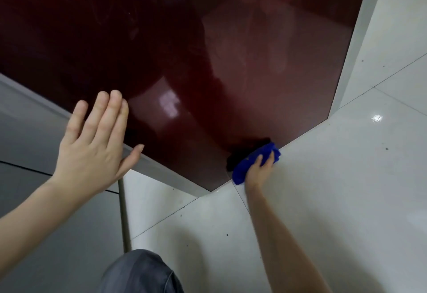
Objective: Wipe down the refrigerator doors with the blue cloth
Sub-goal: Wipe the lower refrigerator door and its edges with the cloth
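Note:
The glossy dark red refrigerator door [208,50] fills the upper part of the head view and runs down to the floor. My right hand [260,170] grips the bunched blue cloth [254,161] and holds it against the door's bottom edge, close to the floor. My left hand [97,144] lies flat with straight fingers on the door's left edge, thumb spread toward the grey side panel [161,168]. Faint wipe streaks show on the door's upper right area.
White glossy floor tiles [323,200] spread below and to the right. A grey cabinet front [46,223] stands at the left beside the fridge. A white wall [374,38] borders the door's right edge. My knee in grey jeans [141,272] is at the bottom.

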